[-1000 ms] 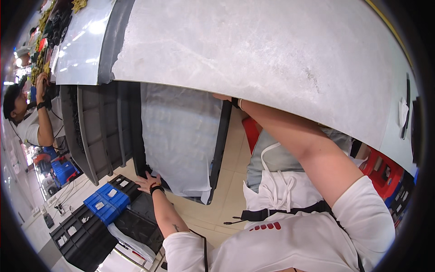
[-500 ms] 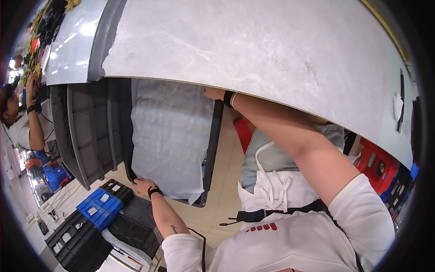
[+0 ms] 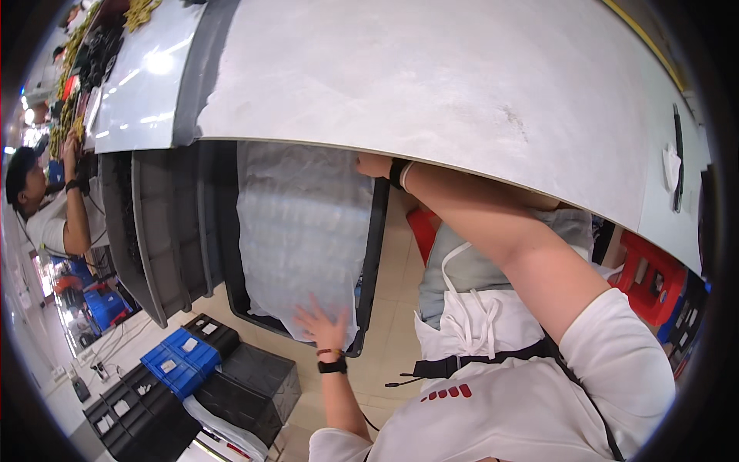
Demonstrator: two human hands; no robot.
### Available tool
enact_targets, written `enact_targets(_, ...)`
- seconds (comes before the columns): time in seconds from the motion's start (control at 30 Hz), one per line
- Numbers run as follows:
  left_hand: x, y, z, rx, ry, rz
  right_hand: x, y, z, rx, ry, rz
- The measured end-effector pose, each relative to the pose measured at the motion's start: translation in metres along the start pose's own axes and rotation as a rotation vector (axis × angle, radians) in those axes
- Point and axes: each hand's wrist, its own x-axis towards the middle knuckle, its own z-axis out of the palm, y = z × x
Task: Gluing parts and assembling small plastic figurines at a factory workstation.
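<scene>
A dark crate (image 3: 372,254) stands beneath the table edge, covered inside by a translucent whitish plastic sheet (image 3: 296,223). Rows of pale shapes show faintly through the sheet; what they are I cannot make out. My left hand (image 3: 322,322) lies with spread fingers over the sheet's near right corner, slightly blurred, and holds nothing. At the crate's far right rim is my right hand (image 3: 374,164), partly under the table edge. Its fingers are mostly hidden, so their grip does not show.
The white tabletop (image 3: 431,85) overhangs the crate, with a black pen-like rod (image 3: 677,158) on its right. Grey crates (image 3: 173,223) stand to the left. Blue (image 3: 181,360) and black bins (image 3: 138,416) sit lower left, a red stool-like thing (image 3: 650,281) at right. Another person (image 3: 58,208) works far left.
My left hand has left the crate's near left corner and moved right onto the sheet, its fingers spreading. My right hand stays at the far right rim. The view has shifted slightly.
</scene>
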Motion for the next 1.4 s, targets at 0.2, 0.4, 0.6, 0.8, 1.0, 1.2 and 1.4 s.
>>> enact_targets(0.2, 0.011, -0.036, 0.057, 0.022, -0.187, -0.102, 0.012, -0.007, 0.000, -0.033, -0.008, -0.067)
enact_targets(0.4, 0.019, -0.020, 0.058, 0.037, -0.122, -0.094, 0.005, -0.003, -0.006, -0.070, 0.084, -0.089)
enact_targets(0.6, 0.007, -0.020, 0.050, -0.001, -0.125, -0.094, 0.003, 0.008, -0.012, -0.177, 0.258, -0.043)
enact_targets(0.8, 0.010, 0.000, 0.032, -0.173, 0.031, -0.118, -0.052, -0.048, -0.066, -0.117, 0.217, -0.200)
enact_targets(1.0, 0.017, 0.070, -0.052, -0.288, 0.374, 0.125, -0.174, -0.101, -0.108, 0.024, 0.293, -0.652)
enact_targets(1.2, -0.012, 0.195, -0.166, -0.859, 0.803, 0.827, -0.313, -0.109, -0.162, -0.003, 0.553, -0.532)
enact_targets(1.4, -0.020, 0.268, -0.242, -1.061, 1.174, 1.327, -0.403, -0.054, -0.200, -0.017, 1.747, -0.164)
